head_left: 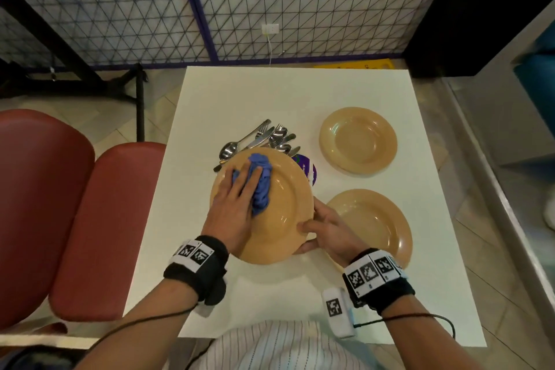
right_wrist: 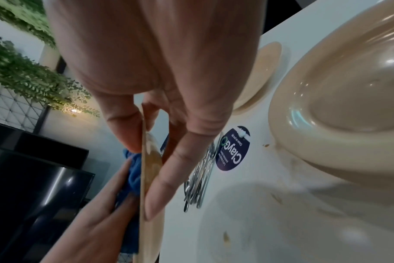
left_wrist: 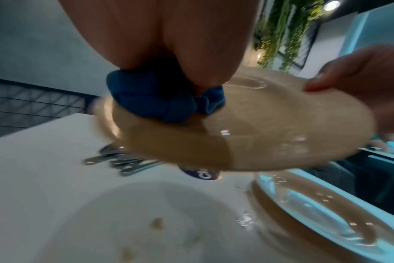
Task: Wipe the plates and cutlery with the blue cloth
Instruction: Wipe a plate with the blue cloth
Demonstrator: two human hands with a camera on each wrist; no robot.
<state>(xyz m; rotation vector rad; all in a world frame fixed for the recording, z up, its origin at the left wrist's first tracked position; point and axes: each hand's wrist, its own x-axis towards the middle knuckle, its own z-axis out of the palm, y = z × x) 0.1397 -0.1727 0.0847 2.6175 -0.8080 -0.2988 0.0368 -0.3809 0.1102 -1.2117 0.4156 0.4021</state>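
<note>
A tan plate (head_left: 279,213) is lifted off the white table (head_left: 240,93) and tilted. My right hand (head_left: 324,228) grips its right rim, thumb on top and fingers beneath; the right wrist view shows that plate (right_wrist: 148,178) edge-on in the pinch. My left hand (head_left: 237,189) lies flat with straight fingers on the bunched blue cloth (head_left: 262,180), pressing it on the plate's upper left part. Its thumb is hidden. In the left wrist view the cloth (left_wrist: 160,101) sits under my fingertips on the plate (left_wrist: 259,135). A pile of cutlery (head_left: 264,138) lies behind the plate.
Two more tan plates rest on the table, one at the back right (head_left: 357,141) and one near my right wrist (head_left: 375,222). A round purple sticker (head_left: 309,168) lies under the lifted plate's far edge. Red seats (head_left: 90,219) stand to the left.
</note>
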